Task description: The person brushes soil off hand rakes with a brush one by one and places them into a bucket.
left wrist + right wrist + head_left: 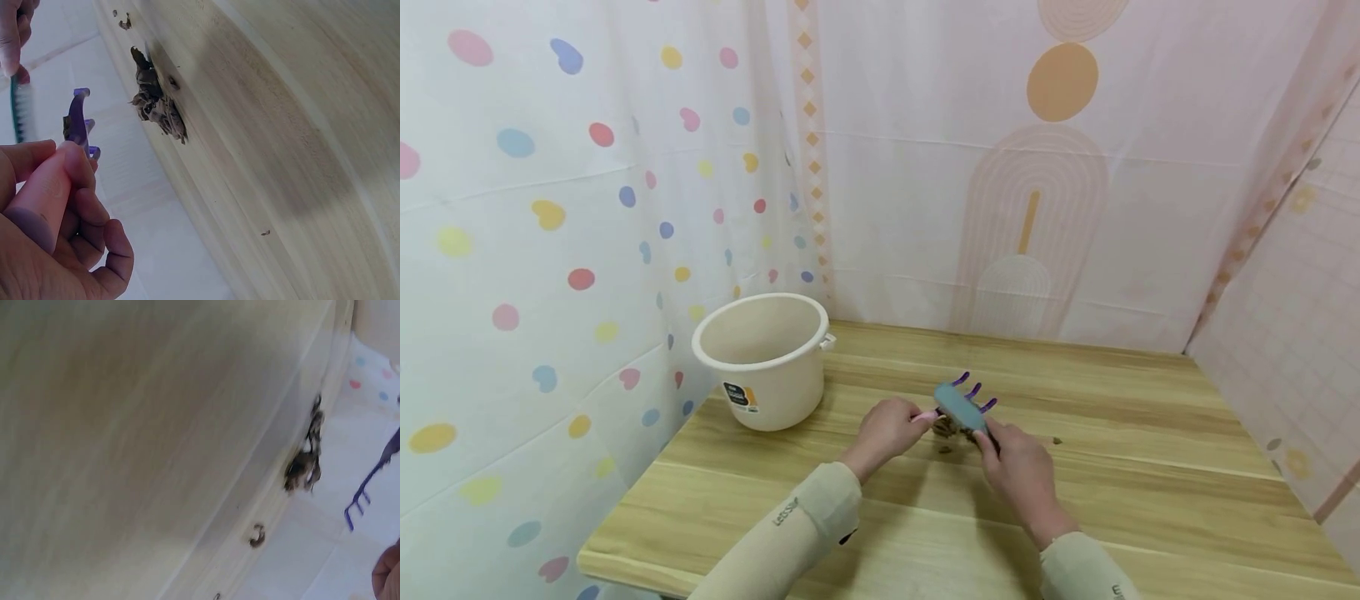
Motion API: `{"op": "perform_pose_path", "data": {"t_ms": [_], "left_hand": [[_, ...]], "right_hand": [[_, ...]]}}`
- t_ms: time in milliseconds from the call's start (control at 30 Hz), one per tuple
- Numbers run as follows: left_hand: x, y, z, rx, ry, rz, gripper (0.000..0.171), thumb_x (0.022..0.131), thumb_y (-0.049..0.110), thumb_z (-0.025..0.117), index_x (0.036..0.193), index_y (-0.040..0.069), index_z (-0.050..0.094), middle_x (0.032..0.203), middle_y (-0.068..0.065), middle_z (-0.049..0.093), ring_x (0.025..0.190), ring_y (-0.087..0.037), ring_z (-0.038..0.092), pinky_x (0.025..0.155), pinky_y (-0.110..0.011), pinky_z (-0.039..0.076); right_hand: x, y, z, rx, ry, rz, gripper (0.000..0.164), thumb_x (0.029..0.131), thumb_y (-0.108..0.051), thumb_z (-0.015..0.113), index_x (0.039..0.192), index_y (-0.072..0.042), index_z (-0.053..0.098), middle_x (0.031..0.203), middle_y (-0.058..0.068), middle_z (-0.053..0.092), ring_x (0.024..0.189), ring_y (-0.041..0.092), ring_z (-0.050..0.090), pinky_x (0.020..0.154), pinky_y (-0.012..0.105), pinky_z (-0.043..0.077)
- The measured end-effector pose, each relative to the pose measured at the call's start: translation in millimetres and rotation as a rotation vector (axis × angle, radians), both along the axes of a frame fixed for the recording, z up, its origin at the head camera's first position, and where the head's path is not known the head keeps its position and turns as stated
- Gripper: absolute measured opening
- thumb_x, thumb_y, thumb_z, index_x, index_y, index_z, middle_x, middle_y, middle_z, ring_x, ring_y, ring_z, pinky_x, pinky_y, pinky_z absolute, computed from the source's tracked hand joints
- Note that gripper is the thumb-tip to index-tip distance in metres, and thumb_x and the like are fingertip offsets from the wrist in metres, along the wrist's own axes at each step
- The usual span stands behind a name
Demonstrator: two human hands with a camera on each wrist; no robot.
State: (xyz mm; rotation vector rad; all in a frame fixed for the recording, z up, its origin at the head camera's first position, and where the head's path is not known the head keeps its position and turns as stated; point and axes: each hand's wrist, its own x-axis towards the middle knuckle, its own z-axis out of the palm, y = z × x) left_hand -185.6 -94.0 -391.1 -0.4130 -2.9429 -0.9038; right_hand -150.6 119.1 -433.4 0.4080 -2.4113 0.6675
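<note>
In the head view my left hand (886,427) grips the pink handle of a small purple hand rake (974,391), its tines pointing away from me. The left wrist view shows fingers curled round that pink handle (45,190), with a dark scrap stuck by the rake's neck. My right hand (1021,468) holds a teal-backed brush (959,406) across the rake, above the table. White bristles (24,112) face the rake in the left wrist view; whether they touch is unclear. Below both tools lies a clump of dry brown leaves (156,103).
A cream bucket (784,392) stands at the table's left. Loose leaf bits (1057,440) lie to the right of the clump, and another (265,232) lies apart. The wooden table (1150,500) meets patterned curtains (910,208) at the back and sides.
</note>
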Motion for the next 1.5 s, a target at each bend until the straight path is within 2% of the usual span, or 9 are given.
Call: {"op": "perform_pose_path", "data": {"t_ms": [67, 167, 267, 533, 700, 833, 933, 1233, 1500], "left_hand": [[-0.4, 1, 0.9, 0.003, -0.011, -0.004, 0.042, 0.099, 0.037, 0.058, 0.068, 0.009, 0.065, 0.055, 0.006, 0.044, 0.051, -0.01, 0.039, 0.049, -0.027, 0.032], [-1.2, 2, 1.1, 0.005, -0.023, 0.004, 0.039, 0.099, 0.038, 0.059, 0.073, 0.01, 0.069, 0.056, 0.006, 0.046, 0.051, -0.01, 0.04, 0.048, -0.027, 0.033], [-2.0, 2, 0.7, -0.006, -0.029, 0.017, 0.042, 0.099, 0.038, 0.059, 0.066, 0.012, 0.064, 0.051, 0.005, 0.041, 0.048, -0.011, 0.036, 0.046, -0.027, 0.03], [-2.5, -3, 2.4, -0.045, -0.004, 0.022, 0.042, 0.097, 0.038, 0.061, 0.062, 0.016, 0.058, 0.052, 0.006, 0.041, 0.048, -0.011, 0.036, 0.046, -0.027, 0.03], [-2.4, -2, 5.4, -0.081, 0.013, 0.03, 0.044, 0.098, 0.039, 0.059, 0.06, 0.017, 0.056, 0.051, 0.006, 0.041, 0.048, -0.012, 0.038, 0.048, -0.028, 0.032], [-2.6, -1, 7.4, -0.121, 0.046, 0.033, 0.044, 0.098, 0.039, 0.06, 0.059, 0.017, 0.055, 0.052, 0.006, 0.042, 0.05, -0.012, 0.039, 0.05, -0.029, 0.033], [-3.6, 0, 9.3, -0.133, 0.055, 0.025, 0.047, 0.098, 0.038, 0.059, 0.057, 0.017, 0.051, 0.051, 0.006, 0.04, 0.049, -0.012, 0.038, 0.049, -0.028, 0.032], [-4.3, 0, 16.7, -0.167, 0.061, 0.019, 0.053, 0.097, 0.038, 0.06, 0.051, 0.018, 0.042, 0.046, 0.008, 0.032, 0.046, -0.01, 0.032, 0.045, -0.027, 0.027], [-6.9, -3, 21.0, -0.229, 0.075, 0.05, 0.053, 0.098, 0.038, 0.059, 0.051, 0.018, 0.045, 0.048, 0.006, 0.037, 0.049, -0.013, 0.039, 0.055, -0.033, 0.036]], "right_hand": [[0.7, -2, -1.2, 0.013, -0.025, 0.009, 0.022, 0.09, -0.018, 0.073, 0.108, -0.005, 0.074, 0.071, 0.008, 0.065, 0.053, 0.021, 0.056, 0.044, 0.036, 0.042], [0.7, -3, -1.9, 0.039, -0.102, -0.032, 0.024, 0.091, -0.02, 0.071, 0.111, -0.006, 0.074, 0.074, 0.01, 0.067, 0.057, 0.023, 0.06, 0.045, 0.038, 0.043], [-0.7, 1, -1.2, 0.04, -0.166, -0.055, 0.027, 0.093, -0.022, 0.069, 0.113, -0.004, 0.073, 0.078, 0.013, 0.068, 0.059, 0.025, 0.061, 0.046, 0.039, 0.044], [-4.6, 20, -4.5, 0.027, -0.262, -0.14, 0.028, 0.096, -0.021, 0.064, 0.114, -0.001, 0.071, 0.083, 0.018, 0.069, 0.062, 0.03, 0.062, 0.048, 0.043, 0.047], [-4.3, 18, 0.4, 0.012, -0.242, -0.188, 0.033, 0.098, -0.023, 0.062, 0.12, 0.001, 0.067, 0.082, 0.02, 0.067, 0.065, 0.037, 0.064, 0.048, 0.046, 0.047], [-2.7, 8, 6.4, 0.011, -0.174, -0.146, 0.032, 0.095, -0.023, 0.065, 0.118, -0.002, 0.069, 0.079, 0.017, 0.066, 0.06, 0.035, 0.062, 0.045, 0.045, 0.044], [-2.2, 3, 5.1, 0.042, -0.167, -0.111, 0.031, 0.094, -0.023, 0.067, 0.117, -0.001, 0.07, 0.078, 0.016, 0.067, 0.058, 0.031, 0.061, 0.045, 0.043, 0.045], [-2.3, 18, -0.7, 0.069, -0.269, -0.185, 0.027, 0.097, -0.02, 0.062, 0.114, 0.001, 0.067, 0.075, 0.015, 0.062, 0.057, 0.033, 0.06, 0.045, 0.045, 0.046], [-3.8, 35, 1.8, 0.069, -0.364, -0.248, 0.031, 0.099, -0.02, 0.058, 0.118, 0.005, 0.063, 0.081, 0.018, 0.064, 0.064, 0.034, 0.063, 0.048, 0.046, 0.048]]}}
